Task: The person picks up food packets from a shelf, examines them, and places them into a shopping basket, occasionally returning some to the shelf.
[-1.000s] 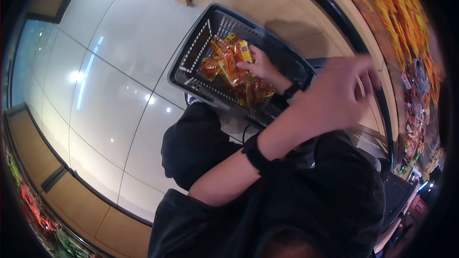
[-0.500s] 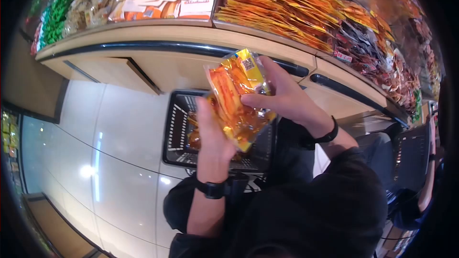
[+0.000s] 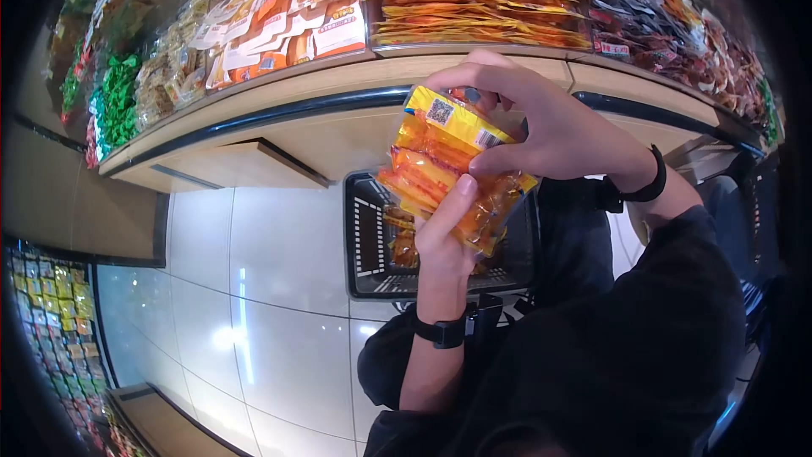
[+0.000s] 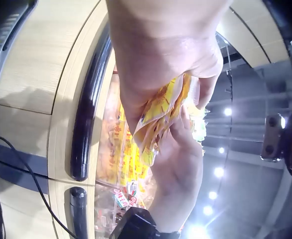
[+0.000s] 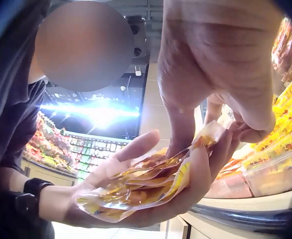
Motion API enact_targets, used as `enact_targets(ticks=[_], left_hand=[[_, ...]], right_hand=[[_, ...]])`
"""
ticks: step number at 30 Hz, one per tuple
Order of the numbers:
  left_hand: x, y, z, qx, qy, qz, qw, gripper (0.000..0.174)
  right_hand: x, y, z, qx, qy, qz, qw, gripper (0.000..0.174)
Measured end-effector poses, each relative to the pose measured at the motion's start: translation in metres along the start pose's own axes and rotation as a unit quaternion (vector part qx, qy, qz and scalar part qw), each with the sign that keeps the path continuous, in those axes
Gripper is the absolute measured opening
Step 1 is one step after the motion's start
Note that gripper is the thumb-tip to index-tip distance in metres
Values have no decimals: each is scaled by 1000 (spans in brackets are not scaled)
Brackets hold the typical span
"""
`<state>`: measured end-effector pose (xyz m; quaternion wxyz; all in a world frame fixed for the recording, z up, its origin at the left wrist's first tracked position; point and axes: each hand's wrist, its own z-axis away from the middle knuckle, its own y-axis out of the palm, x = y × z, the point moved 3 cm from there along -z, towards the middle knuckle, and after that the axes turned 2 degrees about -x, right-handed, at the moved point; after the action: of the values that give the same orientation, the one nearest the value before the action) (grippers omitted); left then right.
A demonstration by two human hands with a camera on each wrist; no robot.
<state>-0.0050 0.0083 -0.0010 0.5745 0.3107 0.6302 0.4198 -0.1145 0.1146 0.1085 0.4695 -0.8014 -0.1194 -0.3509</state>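
A stack of clear-and-yellow snack packets [image 3: 427, 169] with orange-red food inside is held between both hands, above the black basket in the head view. My left hand [image 3: 444, 241] grips the stack from below, its thumb laid over the top packet. In the right wrist view that left hand [image 5: 196, 186] curls under the fanned packets [image 5: 136, 194]. My right hand [image 3: 558, 123] pinches the stack by its yellow printed end, thumb on the near face. The left wrist view shows packet edges [image 4: 163, 109] between the two hands.
The black shopping basket [image 3: 355, 289] below the hands contains more packets. Ahead runs a wooden display counter with a dark rail [image 3: 313, 121]. Its bins carry yellow-orange packets [image 3: 474, 0], white-and-orange packets [image 3: 292, 13] and dark ones [image 3: 634, 21]. White tiled floor [image 3: 288, 254] lies to the left.
My right hand has come up from inside the basket with packets. The left hand, earlier stretched rightward, now holds the stack too, its thumb folded over. The head view has turned toward the counter.
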Motion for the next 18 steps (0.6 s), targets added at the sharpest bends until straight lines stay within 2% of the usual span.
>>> enact_targets(ticks=[10,13,15,16,18], left_hand=[[-2,5,-2,0,43,-27,999,61],[-2,6,-2,21,50,-11,999,61],[-3,5,-3,19,53,18,998,61],[-5,5,-3,20,54,19,998,61],[-7,2,-5,-1,54,-18,998,59]], right_hand=[[-7,-3,-3,-44,-87,-2,995,60],[-8,-6,-3,-33,-38,-24,998,56],[-11,-8,-3,-41,-18,-3,999,42],[-12,-10,-3,-41,-19,-2,999,42],[-15,-12,-2,-31,5,-13,999,29]])
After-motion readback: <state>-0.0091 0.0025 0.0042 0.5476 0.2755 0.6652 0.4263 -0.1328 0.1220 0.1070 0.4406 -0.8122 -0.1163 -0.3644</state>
